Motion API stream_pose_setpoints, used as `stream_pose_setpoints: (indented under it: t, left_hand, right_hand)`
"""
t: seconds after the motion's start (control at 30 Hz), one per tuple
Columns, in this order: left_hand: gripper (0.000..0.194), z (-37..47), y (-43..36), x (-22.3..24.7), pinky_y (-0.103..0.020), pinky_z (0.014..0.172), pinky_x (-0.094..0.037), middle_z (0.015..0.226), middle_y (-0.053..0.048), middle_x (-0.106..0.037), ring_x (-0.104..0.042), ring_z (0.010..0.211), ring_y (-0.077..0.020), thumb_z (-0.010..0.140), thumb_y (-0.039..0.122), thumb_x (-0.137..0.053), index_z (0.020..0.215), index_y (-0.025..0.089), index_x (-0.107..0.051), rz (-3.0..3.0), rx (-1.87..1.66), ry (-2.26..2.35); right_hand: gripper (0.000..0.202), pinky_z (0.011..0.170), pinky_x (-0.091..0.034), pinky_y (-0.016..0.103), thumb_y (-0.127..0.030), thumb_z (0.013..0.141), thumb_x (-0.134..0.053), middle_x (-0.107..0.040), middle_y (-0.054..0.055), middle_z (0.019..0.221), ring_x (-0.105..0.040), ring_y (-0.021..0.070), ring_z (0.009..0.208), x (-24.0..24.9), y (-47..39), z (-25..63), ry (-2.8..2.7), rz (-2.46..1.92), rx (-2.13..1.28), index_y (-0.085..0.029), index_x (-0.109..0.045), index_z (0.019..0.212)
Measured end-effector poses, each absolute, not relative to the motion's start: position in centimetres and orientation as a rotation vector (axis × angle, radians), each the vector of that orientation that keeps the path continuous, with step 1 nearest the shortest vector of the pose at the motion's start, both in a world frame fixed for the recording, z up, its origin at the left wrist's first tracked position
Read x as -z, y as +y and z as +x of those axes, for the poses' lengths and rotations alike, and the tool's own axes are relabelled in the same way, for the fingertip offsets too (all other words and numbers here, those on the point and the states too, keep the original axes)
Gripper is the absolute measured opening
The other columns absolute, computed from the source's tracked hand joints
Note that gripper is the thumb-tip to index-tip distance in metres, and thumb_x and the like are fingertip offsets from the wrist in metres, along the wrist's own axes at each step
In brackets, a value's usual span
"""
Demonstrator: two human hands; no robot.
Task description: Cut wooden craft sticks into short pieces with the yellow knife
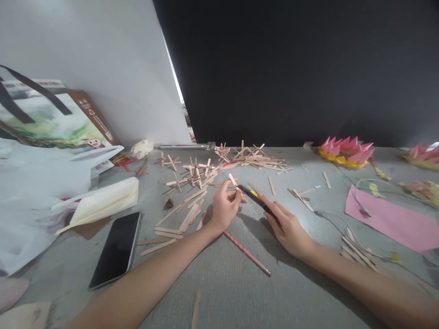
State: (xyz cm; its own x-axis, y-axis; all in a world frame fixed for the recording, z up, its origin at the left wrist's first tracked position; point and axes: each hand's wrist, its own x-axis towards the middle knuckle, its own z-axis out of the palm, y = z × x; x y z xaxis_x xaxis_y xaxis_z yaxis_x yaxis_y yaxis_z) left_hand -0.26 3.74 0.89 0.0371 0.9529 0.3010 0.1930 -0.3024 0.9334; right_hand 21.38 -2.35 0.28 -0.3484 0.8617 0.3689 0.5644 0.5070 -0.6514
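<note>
Pinched in my left hand [225,206] is a wooden craft stick [232,179], its tip poking up past the fingers. My right hand [287,228] is closed around a black and yellow utility knife [255,197]. The knife's front end meets the stick close to my left fingertips; whether the blade is cutting in cannot be made out. A red patterned pencil [247,252] lies on the grey surface just below my left hand. Behind the hands spreads a pile of loose craft sticks [262,160], beside several crossed-stick pieces [197,173].
At left lie a black phone [115,250], a white plastic bag [37,196] and a printed carrier bag [55,114]. To the right are a pink sheet [391,219], a thin cable [343,228] and a pink-yellow paper flower [346,151]. A black panel [308,68] stands behind.
</note>
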Motion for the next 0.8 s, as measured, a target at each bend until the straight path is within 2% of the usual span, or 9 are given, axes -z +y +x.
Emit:
stream_pose_setpoints:
  t: [0.13, 0.33, 0.63, 0.8]
  left_hand:
    - [0.029, -0.36, 3.81, -0.65, -0.025, 0.063, -0.054, 0.073, -0.002, -0.078, -0.074, 0.064, -0.0186, 0.098, 0.040, -0.060, 0.119, 0.021, -0.051, 1.610, -1.325, 1.185]
    - [0.028, -0.33, 3.82, -0.55, -0.024, 0.062, -0.054, 0.074, -0.001, -0.077, -0.076, 0.065, -0.0187, 0.096, 0.040, -0.062, 0.116, 0.022, -0.054, 1.584, -1.332, 1.182]
    - [0.027, -0.35, 3.82, -0.67, -0.024, 0.060, -0.051, 0.071, 0.000, -0.077, -0.074, 0.062, -0.0178, 0.097, 0.035, -0.061, 0.120, 0.021, -0.054, 1.643, -1.313, 1.215]
    - [0.030, -0.39, 3.73, -0.66, -0.024, 0.057, -0.047, 0.070, 0.000, -0.077, -0.069, 0.057, -0.0162, 0.101, 0.038, -0.056, 0.125, 0.020, -0.054, 1.727, -1.305, 1.272]
  right_hand:
    - [0.056, 0.089, -0.059, 0.031, -0.027, 0.110, -0.038, -0.068, 0.007, 0.113, -0.071, 0.0181, 0.095, -0.20, -2.41, 21.31, -2.059, -1.193, -0.515, -0.034, -0.030, 0.166]
    - [0.056, 0.084, -0.061, 0.032, -0.028, 0.111, -0.036, -0.067, 0.008, 0.109, -0.072, 0.0194, 0.088, 0.28, -2.38, 21.38, -2.075, -1.212, -0.472, -0.032, -0.030, 0.166]
    - [0.056, 0.083, -0.061, 0.032, -0.028, 0.110, -0.036, -0.067, 0.007, 0.104, -0.073, 0.0198, 0.087, -0.08, -2.55, 21.36, -2.106, -1.238, -0.469, -0.030, -0.029, 0.166]
    - [0.060, 0.086, -0.061, 0.033, -0.024, 0.110, -0.036, -0.069, 0.008, 0.108, -0.073, 0.0196, 0.088, 0.04, -2.60, 21.43, -2.140, -1.221, -0.455, -0.030, -0.024, 0.168]
